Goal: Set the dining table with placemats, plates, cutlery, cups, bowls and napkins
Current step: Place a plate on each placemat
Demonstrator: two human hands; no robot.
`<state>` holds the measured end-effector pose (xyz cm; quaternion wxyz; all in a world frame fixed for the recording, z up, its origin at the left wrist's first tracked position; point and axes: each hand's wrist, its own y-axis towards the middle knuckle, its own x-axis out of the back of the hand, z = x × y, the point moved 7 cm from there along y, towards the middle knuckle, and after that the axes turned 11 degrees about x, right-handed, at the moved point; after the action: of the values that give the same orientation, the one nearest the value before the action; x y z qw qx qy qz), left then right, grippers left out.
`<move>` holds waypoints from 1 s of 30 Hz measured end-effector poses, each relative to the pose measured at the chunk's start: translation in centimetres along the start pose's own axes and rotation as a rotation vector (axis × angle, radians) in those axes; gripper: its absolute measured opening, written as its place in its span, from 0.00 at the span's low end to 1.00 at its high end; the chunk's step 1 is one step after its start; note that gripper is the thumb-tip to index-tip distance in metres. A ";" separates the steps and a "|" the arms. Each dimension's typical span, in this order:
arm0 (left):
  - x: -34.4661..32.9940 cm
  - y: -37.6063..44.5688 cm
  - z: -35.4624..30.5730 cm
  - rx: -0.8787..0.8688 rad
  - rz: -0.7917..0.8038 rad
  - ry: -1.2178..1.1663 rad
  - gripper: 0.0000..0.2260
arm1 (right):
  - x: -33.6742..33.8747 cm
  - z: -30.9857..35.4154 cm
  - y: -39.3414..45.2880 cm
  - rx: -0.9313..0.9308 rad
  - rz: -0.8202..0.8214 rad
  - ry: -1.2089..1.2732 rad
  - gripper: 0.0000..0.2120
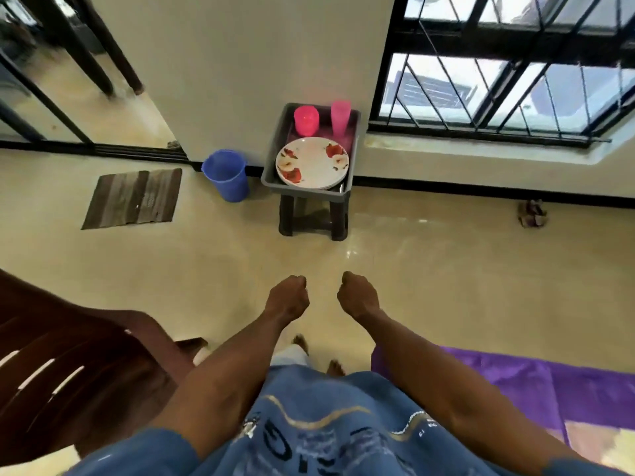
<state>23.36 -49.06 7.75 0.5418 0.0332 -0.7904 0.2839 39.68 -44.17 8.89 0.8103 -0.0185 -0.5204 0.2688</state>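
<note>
A dark brown chair (pixel 68 365) is seen at the lower left, and a purple cloth (pixel 515 383) is spread at the lower right. Between them, open tiled floor (pixel 240 255) lies ahead up to a small dark stool (pixel 312 218) set against the wall. A grey tray (pixel 275 166) is carried on the stool. In it a floral plate (pixel 312 163) is laid at the near end, and two pink cups (pixel 305 120) are stood upright at the far end, apart from each other. One blue bucket (pixel 226 175) is placed just beside the stool, and one striped mat (pixel 134 197) is laid further left. A barred window (pixel 498 63) is set in the wall on the right. The left hand (pixel 288 297) and right hand (pixel 357 293) are held out low, well short of the tray, both curled into fists with nothing held.
</note>
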 end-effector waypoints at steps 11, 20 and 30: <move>7.2 20.2 -0.1 0.057 0.052 0.066 0.10 | 3.5 -2.1 18.9 -0.087 0.026 0.034 0.11; 14.3 34.1 -1.9 0.130 0.083 -0.031 0.10 | 8.4 -0.1 32.3 -0.153 0.003 0.126 0.13; 15.6 45.1 -3.1 0.352 0.218 -0.236 0.13 | 10.3 -2.9 44.3 -0.285 0.097 0.352 0.14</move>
<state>3.30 -5.89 3.59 0.3978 0.0745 -0.7856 0.4681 26.89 -0.88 2.43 0.8638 -0.2045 -0.4024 0.2240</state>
